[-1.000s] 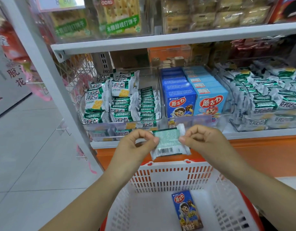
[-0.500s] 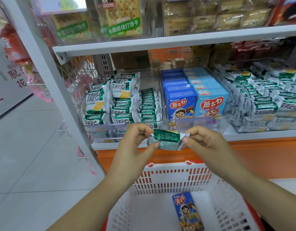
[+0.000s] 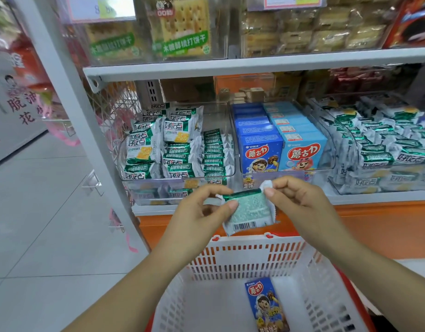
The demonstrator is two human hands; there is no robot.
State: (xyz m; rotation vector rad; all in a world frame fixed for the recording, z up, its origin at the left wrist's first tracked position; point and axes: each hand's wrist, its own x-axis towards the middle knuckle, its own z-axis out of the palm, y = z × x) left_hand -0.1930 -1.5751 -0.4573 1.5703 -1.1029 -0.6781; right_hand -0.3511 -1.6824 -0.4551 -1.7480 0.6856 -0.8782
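A small green-and-white cracker packet hangs between both hands in front of the shelf, its back with the barcode turned toward me. My left hand pinches its left end and my right hand pinches its right end. Below them stands a white slatted shopping basket with one dark blue snack box lying flat on its bottom.
Behind the hands a shelf carries clear bins: one with several like cracker packets, one with blue snack boxes, one more with packets. An upper shelf holds biscuit packs. A tiled aisle floor opens to the left.
Both hands have turned the packet: from its back facing me, to edge-on half a second ago, to its back and barcode facing me again. The hands stayed in place above the basket.
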